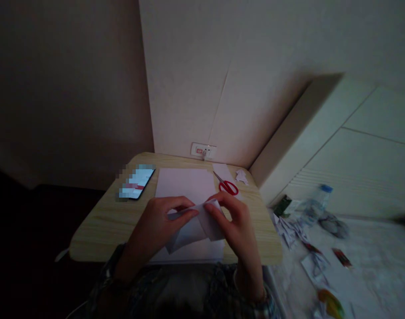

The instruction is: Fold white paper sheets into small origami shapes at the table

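Between my hands is a partly folded sheet of white paper [192, 230], held just above the near part of the table. My left hand [165, 221] pinches its upper left edge between thumb and fingers. At the upper right corner, my right hand [232, 217] grips a folded flap of the same sheet, thumb on the near side. Beneath lies a stack of white paper [185, 181], partly hidden by my hands. Red-handled scissors [226, 185] rest just beyond my right hand, blades pointing away to the left.
A lit phone [137, 184] lies on the left of the wooden table [99, 230]. Near the far right corner are a paper strip [222, 170] and a small folded paper piece [242, 177]. A wall socket [204, 150] sits behind. On the right surface stands a plastic bottle [318, 199] among scattered papers.
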Action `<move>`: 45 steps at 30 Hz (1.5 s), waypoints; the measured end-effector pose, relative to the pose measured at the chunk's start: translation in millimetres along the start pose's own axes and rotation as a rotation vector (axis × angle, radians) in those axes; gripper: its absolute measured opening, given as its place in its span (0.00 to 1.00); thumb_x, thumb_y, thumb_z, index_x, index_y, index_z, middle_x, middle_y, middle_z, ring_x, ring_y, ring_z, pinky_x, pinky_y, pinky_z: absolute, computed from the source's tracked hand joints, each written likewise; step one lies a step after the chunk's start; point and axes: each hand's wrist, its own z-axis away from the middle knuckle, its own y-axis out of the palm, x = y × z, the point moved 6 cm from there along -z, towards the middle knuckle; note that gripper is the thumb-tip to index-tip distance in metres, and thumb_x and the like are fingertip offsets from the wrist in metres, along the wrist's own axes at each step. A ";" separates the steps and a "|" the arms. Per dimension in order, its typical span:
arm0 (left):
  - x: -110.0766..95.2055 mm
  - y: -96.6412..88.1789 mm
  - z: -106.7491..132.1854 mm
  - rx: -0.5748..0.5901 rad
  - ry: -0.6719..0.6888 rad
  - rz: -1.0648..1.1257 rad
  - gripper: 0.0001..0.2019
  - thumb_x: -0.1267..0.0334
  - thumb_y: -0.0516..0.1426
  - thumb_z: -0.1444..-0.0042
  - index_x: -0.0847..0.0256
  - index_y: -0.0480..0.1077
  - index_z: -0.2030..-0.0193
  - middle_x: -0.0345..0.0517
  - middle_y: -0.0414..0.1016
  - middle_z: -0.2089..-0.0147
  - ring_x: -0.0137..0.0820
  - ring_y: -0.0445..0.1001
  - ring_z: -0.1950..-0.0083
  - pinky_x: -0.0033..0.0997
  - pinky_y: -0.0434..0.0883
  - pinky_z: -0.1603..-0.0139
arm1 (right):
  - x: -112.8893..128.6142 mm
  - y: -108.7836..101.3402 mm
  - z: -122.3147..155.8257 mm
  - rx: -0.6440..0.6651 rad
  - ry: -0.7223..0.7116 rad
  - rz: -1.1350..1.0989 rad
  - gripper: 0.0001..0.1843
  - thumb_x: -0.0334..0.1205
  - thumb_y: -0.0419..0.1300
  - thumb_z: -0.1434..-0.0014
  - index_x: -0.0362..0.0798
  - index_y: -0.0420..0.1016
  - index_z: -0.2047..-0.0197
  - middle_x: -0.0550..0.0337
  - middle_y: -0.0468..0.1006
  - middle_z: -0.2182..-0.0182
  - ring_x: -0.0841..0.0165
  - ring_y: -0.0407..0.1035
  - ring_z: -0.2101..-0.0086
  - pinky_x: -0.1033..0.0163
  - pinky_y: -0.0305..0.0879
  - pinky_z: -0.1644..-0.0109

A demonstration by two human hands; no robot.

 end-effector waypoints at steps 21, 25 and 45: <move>-4.6 1.0 -1.8 -0.028 0.031 -0.031 0.07 0.62 0.60 0.50 0.59 0.74 0.76 0.36 0.78 0.76 0.28 0.75 0.73 0.23 0.67 0.69 | 2.4 -15.7 4.2 -0.206 -0.056 -0.014 0.09 0.35 0.58 0.42 0.48 0.72 0.75 0.66 0.73 0.78 0.71 0.67 0.73 0.68 0.60 0.68; -2.5 -4.8 0.1 -0.062 0.007 -0.030 0.07 0.61 0.59 0.50 0.58 0.74 0.76 0.37 0.78 0.76 0.29 0.74 0.73 0.24 0.69 0.69 | 4.9 -12.8 3.2 -0.116 -0.083 -0.006 0.09 0.35 0.56 0.40 0.49 0.75 0.70 0.63 0.78 0.73 0.70 0.71 0.69 0.68 0.63 0.64; -3.2 -1.0 1.6 -0.046 0.071 -0.141 0.04 0.64 0.58 0.47 0.59 0.74 0.70 0.38 0.79 0.70 0.30 0.76 0.68 0.26 0.70 0.64 | 4.8 -3.8 2.3 -0.124 -0.036 0.045 0.07 0.33 0.62 0.45 0.48 0.74 0.74 0.64 0.75 0.76 0.69 0.69 0.72 0.65 0.63 0.66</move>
